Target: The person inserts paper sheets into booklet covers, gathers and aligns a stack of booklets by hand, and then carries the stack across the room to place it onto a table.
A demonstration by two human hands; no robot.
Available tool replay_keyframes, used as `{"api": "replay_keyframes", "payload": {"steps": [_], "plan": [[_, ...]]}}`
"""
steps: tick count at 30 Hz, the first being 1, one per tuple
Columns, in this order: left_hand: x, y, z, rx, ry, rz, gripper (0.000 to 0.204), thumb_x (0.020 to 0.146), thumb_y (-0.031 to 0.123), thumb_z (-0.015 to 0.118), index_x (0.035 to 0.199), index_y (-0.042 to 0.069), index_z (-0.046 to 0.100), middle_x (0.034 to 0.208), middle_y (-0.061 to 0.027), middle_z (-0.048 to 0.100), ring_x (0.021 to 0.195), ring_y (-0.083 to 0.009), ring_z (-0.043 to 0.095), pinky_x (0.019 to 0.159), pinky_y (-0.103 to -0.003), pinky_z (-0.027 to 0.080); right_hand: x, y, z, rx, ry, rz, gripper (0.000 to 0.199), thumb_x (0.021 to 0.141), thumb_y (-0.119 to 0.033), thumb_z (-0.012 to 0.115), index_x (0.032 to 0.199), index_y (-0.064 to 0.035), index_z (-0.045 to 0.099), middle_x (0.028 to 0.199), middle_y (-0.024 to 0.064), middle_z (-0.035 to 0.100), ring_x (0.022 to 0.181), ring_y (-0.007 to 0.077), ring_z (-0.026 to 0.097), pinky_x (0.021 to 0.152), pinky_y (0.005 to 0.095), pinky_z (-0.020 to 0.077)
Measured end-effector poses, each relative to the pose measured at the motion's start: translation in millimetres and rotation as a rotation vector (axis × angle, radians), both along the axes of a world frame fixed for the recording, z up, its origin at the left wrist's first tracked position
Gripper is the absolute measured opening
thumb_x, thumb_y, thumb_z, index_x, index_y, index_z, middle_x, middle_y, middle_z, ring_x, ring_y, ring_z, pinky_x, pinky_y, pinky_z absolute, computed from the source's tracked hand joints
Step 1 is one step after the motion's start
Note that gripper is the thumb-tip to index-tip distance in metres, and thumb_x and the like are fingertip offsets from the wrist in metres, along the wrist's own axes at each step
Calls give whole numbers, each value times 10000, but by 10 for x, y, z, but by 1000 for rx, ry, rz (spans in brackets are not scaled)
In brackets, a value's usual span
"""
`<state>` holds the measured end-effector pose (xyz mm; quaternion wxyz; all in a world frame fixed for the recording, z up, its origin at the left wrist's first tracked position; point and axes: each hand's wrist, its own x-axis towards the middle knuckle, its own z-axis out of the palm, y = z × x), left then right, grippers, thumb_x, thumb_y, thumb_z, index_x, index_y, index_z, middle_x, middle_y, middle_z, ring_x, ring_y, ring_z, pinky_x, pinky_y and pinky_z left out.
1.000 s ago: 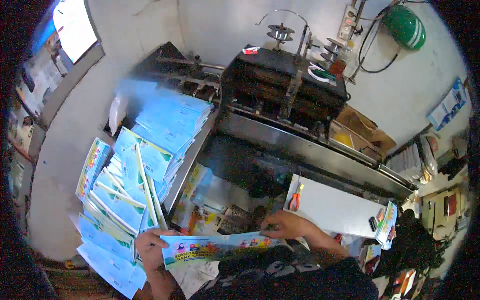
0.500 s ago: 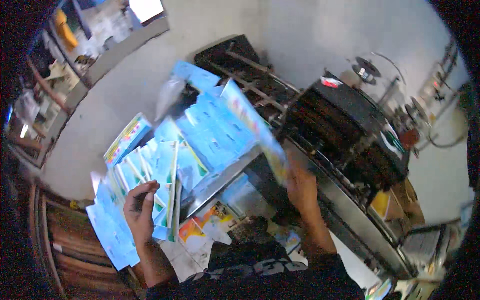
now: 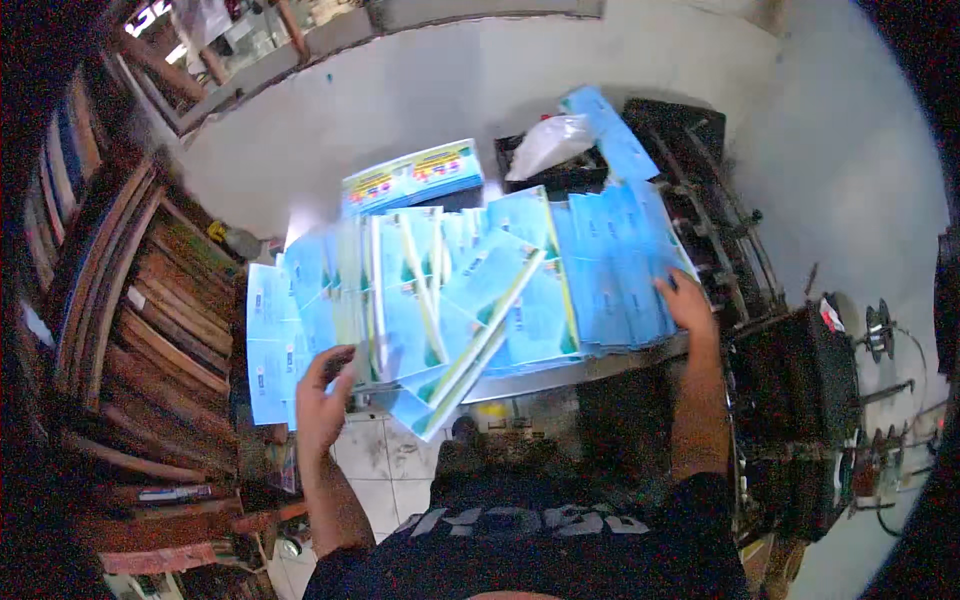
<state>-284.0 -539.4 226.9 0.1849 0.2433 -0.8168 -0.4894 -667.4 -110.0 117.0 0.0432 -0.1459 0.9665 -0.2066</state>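
Observation:
Light-blue printed folded sheets [image 3: 530,330] cover the table in overlapping rows, some showing green-and-yellow edges. My left hand [image 3: 322,400] is at their front left, fingers curved and thumb apart, with nothing seen between them. Beside its fingertips, a pale upright edge of sheets is blurred. My right hand [image 3: 688,302] lies at the right end of the blue rows, fingers spread against a blurred blue stack [image 3: 625,265]. Several sheets lie slanted in the middle, one corner jutting past the table's front edge.
Behind the rows stands a stack with a colourful printed top [image 3: 415,175]. A black crate [image 3: 510,150] holds a white plastic bag [image 3: 550,145]. Dark machinery [image 3: 800,390] flanks the table's right side. Wooden boards [image 3: 150,300] lean in a rack at left.
The view has swung round to face the table. The colourful sheet my right hand held upright is no longer in it; that hand now rests at the blue stack. My left hand stays near the front left.

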Motion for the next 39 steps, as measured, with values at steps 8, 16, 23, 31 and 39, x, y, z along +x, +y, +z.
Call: {"api": "replay_keyframes", "payload": {"steps": [8, 16, 23, 31, 39], "plan": [[-558, -454, -345, -702, -192, -113, 642, 787, 397, 678, 1267, 17, 487, 1365, -256, 410, 1281, -427, 353, 1069, -456, 281, 1623, -1646, 707, -254, -379, 286, 441, 858, -345, 643, 1091, 16, 546, 1004, 184, 634, 897, 254, 631, 786, 366, 500], [-759, -526, -850, -658, -525, -28, 974, 787, 689, 500, 1421, -12, 263, 1482, -319, 98, 1398, -423, 70, 1083, -593, 102, 2508, -2059, -363, -760, -949, 71, 498, 890, -252, 635, 1204, 76, 431, 1147, 178, 589, 978, 235, 627, 802, 327, 529], [-704, -638, -795, -560, -463, -39, 893, 799, 593, 574, 1410, 2, 299, 1480, -289, 157, 1395, -415, 97, 1088, -574, 110, 2572, -2546, -676, -722, -708, -86, 461, 908, -232, 605, 1238, 38, 429, 1077, 150, 617, 880, 190, 624, 754, 307, 513], [-743, -610, -813, -592, -460, -24, 832, 780, 515, 641, 1389, 28, 351, 1478, -266, 196, 1399, -384, 128, 1087, -571, 140, 2606, -2536, 85, -641, -247, 42, 364, 860, -253, 596, 1116, -9, 509, 814, 256, 625, 764, 385, 645, 691, 470, 508], [-795, -463, -612, -766, -451, 147, 670, 825, 383, 631, 1334, 7, 409, 1409, -244, 352, 1354, -380, 249, 1089, -539, 195, 2005, -1844, 1319, -552, -202, 34, 266, 876, -91, 562, 1122, 2, 518, 944, 138, 604, 891, 273, 596, 773, 378, 469]]}}
